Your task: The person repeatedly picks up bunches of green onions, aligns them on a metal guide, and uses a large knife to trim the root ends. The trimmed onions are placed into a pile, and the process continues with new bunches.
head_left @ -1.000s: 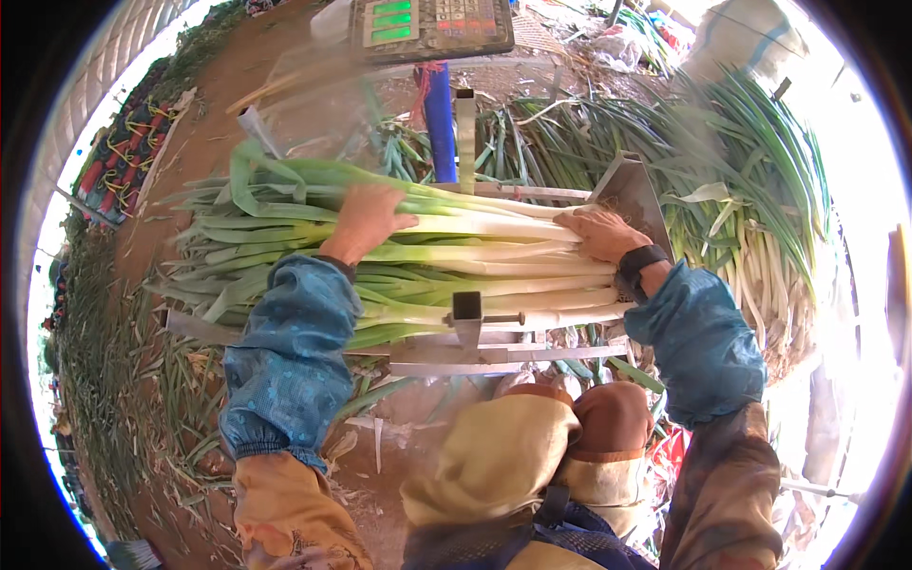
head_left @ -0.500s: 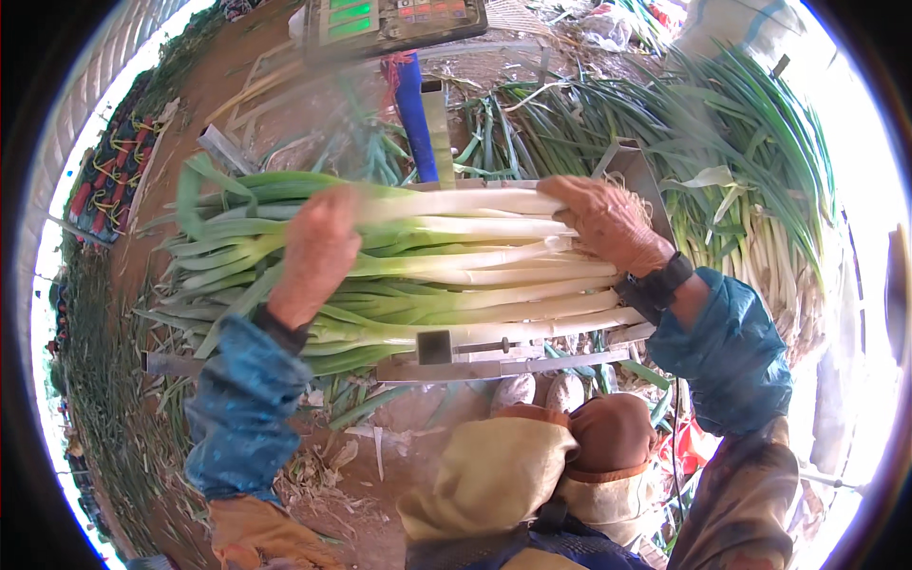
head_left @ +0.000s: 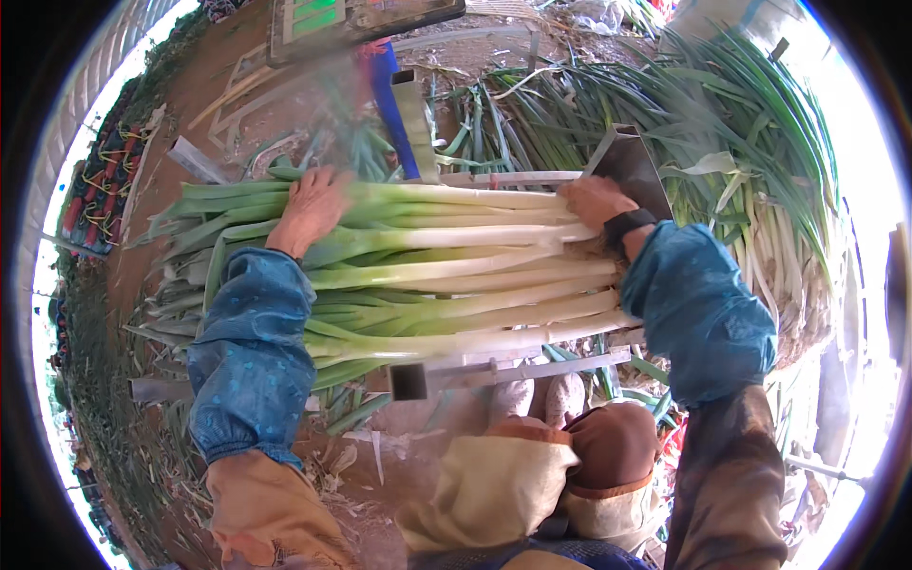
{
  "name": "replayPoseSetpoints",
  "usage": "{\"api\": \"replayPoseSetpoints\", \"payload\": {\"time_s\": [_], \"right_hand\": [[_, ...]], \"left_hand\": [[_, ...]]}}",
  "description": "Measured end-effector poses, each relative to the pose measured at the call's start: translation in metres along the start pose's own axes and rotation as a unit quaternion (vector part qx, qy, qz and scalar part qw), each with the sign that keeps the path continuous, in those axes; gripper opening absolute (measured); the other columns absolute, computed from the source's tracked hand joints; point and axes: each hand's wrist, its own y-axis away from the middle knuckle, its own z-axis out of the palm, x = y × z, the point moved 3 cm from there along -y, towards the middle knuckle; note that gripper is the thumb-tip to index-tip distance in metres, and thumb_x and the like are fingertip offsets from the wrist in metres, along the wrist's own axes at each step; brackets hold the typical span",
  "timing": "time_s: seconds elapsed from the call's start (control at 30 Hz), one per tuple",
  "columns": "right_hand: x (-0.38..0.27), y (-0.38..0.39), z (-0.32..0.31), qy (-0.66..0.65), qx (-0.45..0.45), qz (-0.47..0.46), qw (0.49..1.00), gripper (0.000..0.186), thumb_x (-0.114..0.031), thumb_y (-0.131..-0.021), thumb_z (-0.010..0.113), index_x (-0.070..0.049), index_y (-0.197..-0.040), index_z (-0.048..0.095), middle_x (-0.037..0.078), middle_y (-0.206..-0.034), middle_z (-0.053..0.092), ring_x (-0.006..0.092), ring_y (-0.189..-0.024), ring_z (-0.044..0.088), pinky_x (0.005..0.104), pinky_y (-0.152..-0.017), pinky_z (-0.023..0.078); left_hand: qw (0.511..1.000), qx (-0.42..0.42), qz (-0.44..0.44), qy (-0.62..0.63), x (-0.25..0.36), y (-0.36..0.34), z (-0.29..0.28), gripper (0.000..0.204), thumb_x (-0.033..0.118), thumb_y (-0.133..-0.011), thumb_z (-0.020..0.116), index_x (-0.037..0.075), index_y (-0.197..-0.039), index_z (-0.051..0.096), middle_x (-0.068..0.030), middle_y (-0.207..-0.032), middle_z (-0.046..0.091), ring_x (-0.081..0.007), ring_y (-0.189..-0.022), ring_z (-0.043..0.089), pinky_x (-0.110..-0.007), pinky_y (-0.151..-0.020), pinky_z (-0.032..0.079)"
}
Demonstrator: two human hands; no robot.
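A bundle of long green onions [head_left: 465, 275] lies side by side across a metal rack, green leaves to the left and white shanks to the right. My left hand [head_left: 312, 209] rests over the leaves of the farthest stalks, its fingers bent over them and slightly blurred. At the root end, my right hand [head_left: 597, 201] closes round the white end of the farthest green onion, beside the upright metal end plate [head_left: 632, 166]. The roots under this hand are mostly hidden. Both arms wear blue sleeve covers.
A scale with a lit green display [head_left: 318, 17] stands beyond the rack, above a blue post [head_left: 391, 109]. More green onions [head_left: 760, 171] are piled at the right. A square metal tube end [head_left: 408, 382] juts up at the near side. Trimmings litter the floor [head_left: 380, 475].
The farthest green onion, raised between both hands earlier, now lies down along the bundle's far edge. My left hand has moved slightly away from me. My view has shifted a little.
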Motion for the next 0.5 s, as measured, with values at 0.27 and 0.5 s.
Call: {"api": "replayPoseSetpoints", "payload": {"time_s": [0.27, 0.5], "right_hand": [[-0.032, 0.022, -0.045, -0.12, 0.065, -0.077, 0.988, 0.029, -0.017, -0.08, 0.056, -0.006, -0.107, 0.058, 0.015, -0.111, 0.056, 0.0312, -0.103, 0.054, 0.0424, -0.085, 0.044], [-0.041, 0.041, -0.035, -0.104, -0.066, -0.177, 0.976, 0.03, -0.012, -0.076, 0.059, -0.002, -0.103, 0.057, 0.017, -0.099, 0.059, 0.0359, -0.094, 0.055, 0.0443, -0.079, 0.042]], "left_hand": [[0.989, -0.017, 0.036, 0.139, 0.008, 0.006, -0.007, 0.049, 0.029, -0.084, 0.058, 0.011, -0.128, 0.045, -0.0149, -0.127, 0.044, -0.0338, -0.118, 0.04, -0.042, -0.101, 0.031], [0.932, 0.078, 0.189, 0.3, 0.066, 0.049, -0.026, 0.045, 0.02, -0.076, 0.065, 0.002, -0.115, 0.053, -0.0196, -0.11, 0.054, -0.035, -0.105, 0.05, -0.04, -0.093, 0.039]]}}
